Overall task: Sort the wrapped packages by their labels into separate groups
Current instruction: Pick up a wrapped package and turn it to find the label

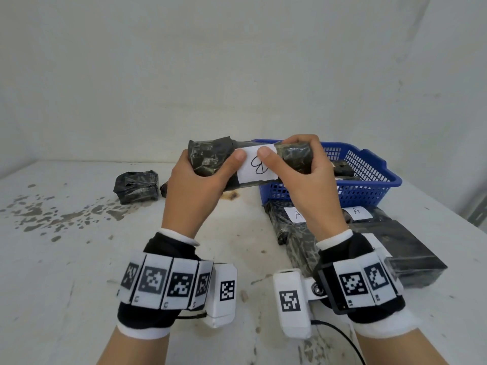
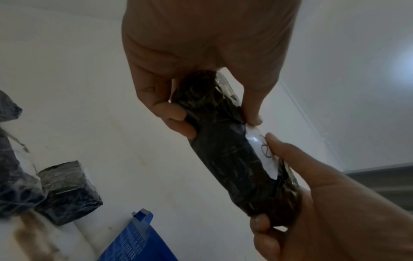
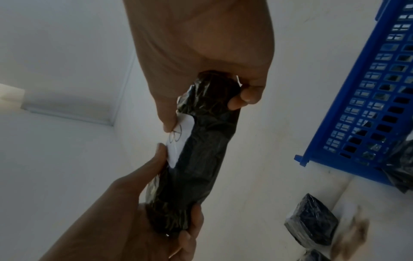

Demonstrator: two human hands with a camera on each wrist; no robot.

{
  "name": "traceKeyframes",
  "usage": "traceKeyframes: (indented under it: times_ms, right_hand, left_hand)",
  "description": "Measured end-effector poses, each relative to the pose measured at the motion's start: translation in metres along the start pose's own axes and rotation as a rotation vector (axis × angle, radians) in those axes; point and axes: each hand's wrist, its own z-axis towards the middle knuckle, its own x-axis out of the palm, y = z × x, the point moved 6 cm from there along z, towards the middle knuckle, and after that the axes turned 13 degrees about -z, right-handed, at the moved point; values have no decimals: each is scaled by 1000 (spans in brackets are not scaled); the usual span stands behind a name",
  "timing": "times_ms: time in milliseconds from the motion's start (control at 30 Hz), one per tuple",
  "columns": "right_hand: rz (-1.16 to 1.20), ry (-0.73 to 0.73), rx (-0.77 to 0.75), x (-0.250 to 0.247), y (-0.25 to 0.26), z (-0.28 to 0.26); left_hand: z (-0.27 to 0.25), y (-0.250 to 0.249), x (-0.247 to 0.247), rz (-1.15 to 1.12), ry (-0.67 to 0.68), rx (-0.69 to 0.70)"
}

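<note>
Black film wraps the long package (image 1: 210,159), held level above the bench (image 1: 79,259) with its white label (image 1: 257,164), marked "B", facing the camera. Left hand (image 1: 196,180) is clamped on the 9 o'clock end; right hand (image 1: 307,175) is clamped on the 3 o'clock end; both thumbs press the label edges. Blue basket (image 1: 369,177) sits behind at 2 o'clock, with packages inside. Two "A"-labelled packages (image 1: 290,219) lie at 4 o'clock. One small wrapped package (image 1: 137,187) rests at 10 o'clock.
</note>
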Motion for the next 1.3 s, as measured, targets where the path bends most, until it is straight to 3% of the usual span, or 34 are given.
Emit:
traceKeyframes:
  times_ms: [167,400,733,900,1300]
  right_hand:
    - [-32,-1,-47,1,5,-3]
    - [20,33,-94,2,6,1]
    - [87,113,1,-1,-1,7]
    - [141,97,50,-3,-5,7]
    - [13,30,38,2,-1,0]
  left_hand:
    - [-2,-2,-1,48,-1,13]
    - [-2,3,-1,64,83,-110]
    - [7,5,-7,-292,26,-135]
    - [5,1,-7,-231,6,-96]
    - [0,-1,-2,-59,37,22]
